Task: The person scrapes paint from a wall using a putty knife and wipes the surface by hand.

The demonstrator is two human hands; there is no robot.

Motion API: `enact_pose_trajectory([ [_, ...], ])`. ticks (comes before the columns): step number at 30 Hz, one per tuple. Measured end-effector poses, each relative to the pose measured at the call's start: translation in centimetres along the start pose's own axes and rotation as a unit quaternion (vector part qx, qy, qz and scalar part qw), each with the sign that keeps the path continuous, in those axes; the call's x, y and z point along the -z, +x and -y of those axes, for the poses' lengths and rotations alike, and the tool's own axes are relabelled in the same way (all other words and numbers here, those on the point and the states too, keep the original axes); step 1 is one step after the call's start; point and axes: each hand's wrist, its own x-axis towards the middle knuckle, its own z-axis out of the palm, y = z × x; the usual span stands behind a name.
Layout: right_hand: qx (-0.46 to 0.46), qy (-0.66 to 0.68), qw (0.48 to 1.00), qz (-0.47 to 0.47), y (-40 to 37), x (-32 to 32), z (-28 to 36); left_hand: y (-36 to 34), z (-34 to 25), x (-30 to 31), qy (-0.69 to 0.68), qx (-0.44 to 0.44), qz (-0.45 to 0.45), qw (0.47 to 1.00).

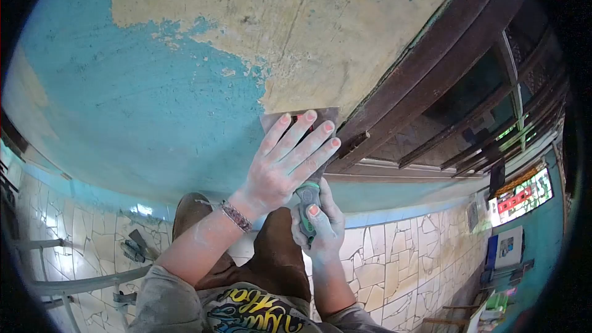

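Note:
My right hand (324,222) is wrapped round the green and grey handle of a wide scraper (308,195). Its broad metal blade lies against the wall (203,80), at the lower edge of a bare beige patch bordered by chipped blue paint. Fingers stretched and spread, my left hand (287,163) rests flat over the blade and covers much of it. Pale dust coats both hands. A beaded bracelet (236,216) circles my left wrist.
A dark wooden window frame (425,61) with slats runs close along the right of the blade. On the stone-patterned floor (382,259) lie a brush (132,251) and a flat tool. Grey metal bars (92,283) stand at lower left.

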Motion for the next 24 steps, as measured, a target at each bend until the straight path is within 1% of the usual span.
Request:
enact_pose_trajectory([
  [2, -0.004, -0.029, 1.0, 0.004, -0.1, 0.8, 0.0, -0.9, -0.5, -0.4, 0.015, 0.012, 0.017, 1.0],
  [5, -0.004, -0.025, 1.0, 0.005, 0.5, 0.0, -0.2, -0.2, 0.4, 0.1, 0.011, -0.004, 0.01, 1.0],
  [6, 0.019, -0.042, 0.999, 0.01, 0.9, -0.4, 0.0, 0.4, 0.8, 0.6, 0.003, -0.007, -0.02, 1.0],
  [8, 0.064, -0.065, 0.996, 0.015, 1.6, -1.5, 0.1, 0.9, 1.4, 0.9, 0.023, -0.017, -0.032, 0.999],
  [9, 0.04, -0.063, 0.997, 0.019, 1.4, -1.3, 0.1, 1.0, 1.6, 1.3, 0.033, -0.025, -0.038, 0.998],
  [11, 0.0, -0.064, 0.997, 0.031, 1.3, -0.1, -0.1, -0.4, 1.1, 0.7, 0.021, -0.01, -0.013, 1.0],
  [12, -0.003, -0.068, 0.998, -0.002, 1.0, -0.2, -0.7, -0.9, 0.9, 0.5, 0.023, -0.007, -0.01, 1.0],
  [15, 0.016, -0.037, 0.999, 0.027, 1.4, -1.0, -0.4, -0.2, 1.4, 1.0, 0.02, -0.013, -0.017, 1.0],
  [16, 0.038, -0.031, 0.999, 0.01, 1.6, -1.6, -0.4, 0.8, 1.8, 1.8, 0.019, -0.02, -0.024, 0.999],
  [18, 0.023, 0.0, 1.0, 0.016, 1.6, -2.2, 0.0, 1.7, 2.2, 2.4, 0.039, -0.039, -0.032, 0.998],
  [19, 0.021, 0.016, 0.999, 0.02, 1.6, -2.5, 0.2, 1.4, 2.0, 2.4, 0.021, -0.027, -0.017, 0.999],
  [22, -0.055, -0.011, 0.998, 0.019, 0.0, -0.7, -1.0, -1.8, 1.1, 1.3, -0.028, -0.009, 0.02, 0.999],
  [24, -0.186, -0.067, 0.98, -0.007, -3.1, 2.1, -2.4, -7.5, -0.7, 1.0, -0.114, 0.048, 0.152, 0.98],
])
